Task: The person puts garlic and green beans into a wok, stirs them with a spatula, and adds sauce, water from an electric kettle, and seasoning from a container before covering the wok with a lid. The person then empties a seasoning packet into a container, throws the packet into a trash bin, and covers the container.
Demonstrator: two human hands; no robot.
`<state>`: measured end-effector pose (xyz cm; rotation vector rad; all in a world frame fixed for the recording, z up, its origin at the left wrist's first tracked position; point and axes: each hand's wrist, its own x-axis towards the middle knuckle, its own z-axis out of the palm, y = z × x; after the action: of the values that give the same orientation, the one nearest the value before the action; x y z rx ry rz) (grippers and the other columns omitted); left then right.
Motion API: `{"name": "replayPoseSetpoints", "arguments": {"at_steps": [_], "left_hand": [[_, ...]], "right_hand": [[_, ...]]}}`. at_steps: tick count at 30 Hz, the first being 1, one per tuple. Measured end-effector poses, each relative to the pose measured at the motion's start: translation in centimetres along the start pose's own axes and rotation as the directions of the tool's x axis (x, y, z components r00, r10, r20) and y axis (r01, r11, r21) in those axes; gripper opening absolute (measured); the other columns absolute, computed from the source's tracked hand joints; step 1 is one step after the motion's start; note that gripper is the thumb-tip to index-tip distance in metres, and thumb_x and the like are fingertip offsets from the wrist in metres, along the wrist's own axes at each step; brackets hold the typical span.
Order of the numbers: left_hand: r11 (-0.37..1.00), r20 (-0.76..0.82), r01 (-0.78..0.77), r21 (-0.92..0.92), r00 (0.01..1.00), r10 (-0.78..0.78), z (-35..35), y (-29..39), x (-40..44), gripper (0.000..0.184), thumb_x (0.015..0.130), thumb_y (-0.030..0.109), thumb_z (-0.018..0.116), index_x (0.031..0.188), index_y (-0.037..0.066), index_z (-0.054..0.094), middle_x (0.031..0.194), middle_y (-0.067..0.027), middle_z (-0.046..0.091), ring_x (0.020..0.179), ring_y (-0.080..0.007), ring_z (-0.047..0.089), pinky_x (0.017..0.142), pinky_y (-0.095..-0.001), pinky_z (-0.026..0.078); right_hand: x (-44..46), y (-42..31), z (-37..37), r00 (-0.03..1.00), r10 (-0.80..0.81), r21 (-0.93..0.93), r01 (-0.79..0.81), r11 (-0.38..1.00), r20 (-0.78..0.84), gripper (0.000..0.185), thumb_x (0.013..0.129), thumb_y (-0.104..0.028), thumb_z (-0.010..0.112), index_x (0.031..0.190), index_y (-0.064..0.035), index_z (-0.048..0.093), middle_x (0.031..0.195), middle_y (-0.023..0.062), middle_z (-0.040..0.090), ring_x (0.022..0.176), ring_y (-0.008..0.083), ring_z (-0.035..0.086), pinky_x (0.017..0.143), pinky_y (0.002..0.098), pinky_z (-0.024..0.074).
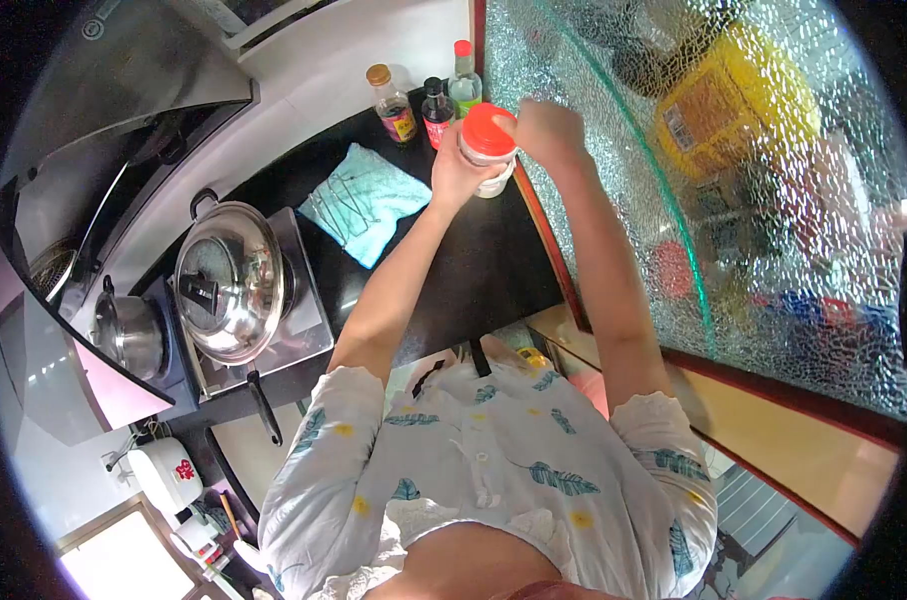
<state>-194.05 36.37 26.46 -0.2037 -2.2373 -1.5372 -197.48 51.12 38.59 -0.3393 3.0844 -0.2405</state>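
Note:
My left hand (458,172) is wrapped round a clear jar (490,158) with a red lid (488,128) and pale contents, at the back of the dark counter. Close to the lid's right side is my right hand (552,132), its fingers curled closed. What those fingers hold, if anything, is hidden, and I cannot tell whether they touch the lid. Below the jar, something white (492,187) is partly covered. Just behind stand a dark-capped bottle (437,112), a red-capped bottle (465,82) and a bottle with a brown-gold cap (394,108).
A light blue cloth (366,203) lies on the counter (454,270). Left of it, a lidded steel pan (232,285) sits on the stove (309,310), its handle (264,408) jutting towards me. A smaller pot (134,335) stands farther left. Textured glass (614,190) borders the right side.

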Motion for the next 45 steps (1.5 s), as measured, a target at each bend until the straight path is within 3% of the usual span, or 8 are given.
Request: {"name": "replayPoseSetpoints", "arguments": {"at_steps": [4, 10, 16, 28, 32, 38, 41, 45], "left_hand": [[0.996, 0.1, 0.087, 0.028, 0.991, -0.089, 0.5, -1.6, 0.7, 0.095, 0.056, 0.034, 0.089, 0.131, 0.0, 0.042, 0.122, -0.0177, 0.058, 0.114, -0.0283, 0.058, 0.097, -0.0363, 0.047], [0.994, 0.035, 0.104, 0.037, 0.994, -0.105, 2.1, -2.7, 0.1, 0.1, 0.054, 0.038, 0.091, 0.131, -0.001, 0.041, 0.123, -0.0196, 0.055, 0.115, -0.0334, 0.056, 0.098, -0.04, 0.045], [0.994, -0.059, 0.107, -0.018, 0.992, -0.108, 3.8, -4.9, -0.8, 0.096, 0.054, 0.036, 0.09, 0.129, 0.001, 0.042, 0.12, -0.0194, 0.056, 0.113, -0.0342, 0.056, 0.097, -0.0398, 0.045], [0.983, -0.191, 0.176, 0.045, 0.968, -0.164, 3.1, -2.9, -4.6, 0.099, 0.061, 0.036, 0.082, 0.142, 0.008, 0.031, 0.128, -0.0246, 0.049, 0.107, -0.0386, 0.058, 0.089, -0.043, 0.048], [0.98, 0.178, 0.16, 0.122, 0.967, -0.18, -3.6, -1.2, -11.9, 0.047, 0.07, 0.024, 0.073, 0.111, 0.006, 0.056, 0.1, -0.0159, 0.056, 0.087, -0.031, 0.061, 0.075, -0.0414, 0.049], [0.827, 0.191, 0.508, 0.242, 0.811, -0.553, -15.5, 0.7, -36.2, 0.024, 0.084, 0.03, 0.06, 0.091, 0.007, 0.059, 0.086, -0.0154, 0.062, 0.083, -0.0369, 0.06, 0.071, -0.0455, 0.048], [0.449, -0.175, 0.845, 0.29, 0.508, -0.843, -18.8, -0.5, -51.6, 0.035, 0.076, 0.027, 0.064, 0.107, 0.011, 0.067, 0.096, -0.0153, 0.068, 0.09, -0.0326, 0.065, 0.079, -0.0433, 0.051], [0.23, -0.603, 0.96, -0.158, 0.091, -0.793, -24.6, 7.5, -65.4, 0.035, 0.078, 0.025, 0.062, 0.109, 0.01, 0.067, 0.096, -0.0127, 0.07, 0.092, -0.0302, 0.066, 0.082, -0.0407, 0.052]], "right_hand": [[3.3, 1.9, 6.5, 0.799, -0.393, 0.095, 0.482, 0.871, -0.455, 0.061, 0.085, -0.061, 0.053, 0.106, -0.0054, 0.066, 0.092, 0.0171, 0.069, 0.098, 0.0346, 0.064, 0.081, 0.0428, 0.051], [4.4, -1.2, 5.1, 0.993, -0.044, -0.032, 0.048, 0.998, 0.105, 0.068, 0.079, -0.067, 0.057, 0.101, -0.0033, 0.069, 0.099, 0.02, 0.067, 0.099, 0.0355, 0.063, 0.081, 0.0453, 0.0518], [3.9, -1.5, 5.1, 0.947, -0.317, -0.069, 0.321, 0.945, 0.058, 0.072, 0.081, -0.066, 0.053, 0.116, -0.0034, 0.061, 0.102, 0.0257, 0.066, 0.1, 0.0371, 0.063, 0.085, 0.0459, 0.0516], [4.3, -3.4, 6.7, 0.983, -0.015, -0.122, 0.038, 0.992, 0.186, 0.088, 0.083, -0.071, 0.046, 0.133, 0.0011, 0.043, 0.114, 0.0262, 0.062, 0.108, 0.041, 0.06, 0.088, 0.0519, 0.048], [3.2, -3.7, 7.1, 0.988, -0.095, -0.255, 0.062, 0.965, -0.119, 0.088, 0.086, -0.075, 0.037, 0.148, -0.0141, 0.028, 0.141, 0.0288, 0.04, 0.13, 0.0477, 0.037, 0.104, 0.0559, 0.0353], [-7.9, -14.1, 7.5, 0.769, -0.639, 0.439, 0.562, 0.701, 0.037, 0.034, 0.092, -0.027, 0.058, 0.114, -0.0014, 0.063, 0.111, 0.0176, 0.064, 0.104, 0.0288, 0.062, 0.087, 0.0388, 0.0477], [-16.6, -22.2, 12.8, 0.303, -0.887, 0.79, 0.414, 0.453, 0.349, 0.03, 0.094, -0.022, 0.054, 0.114, 0.0, 0.062, 0.087, 0.0125, 0.069, 0.081, 0.0211, 0.066, 0.077, 0.0324, 0.0504], [-33.6, -33.4, 13.4, -0.224, -0.843, 0.612, 0.777, 0.149, 0.49, 0.034, 0.088, -0.025, 0.062, 0.116, -0.0041, 0.063, 0.089, 0.0145, 0.069, 0.08, 0.03, 0.066, 0.078, 0.0376, 0.0512]]}}
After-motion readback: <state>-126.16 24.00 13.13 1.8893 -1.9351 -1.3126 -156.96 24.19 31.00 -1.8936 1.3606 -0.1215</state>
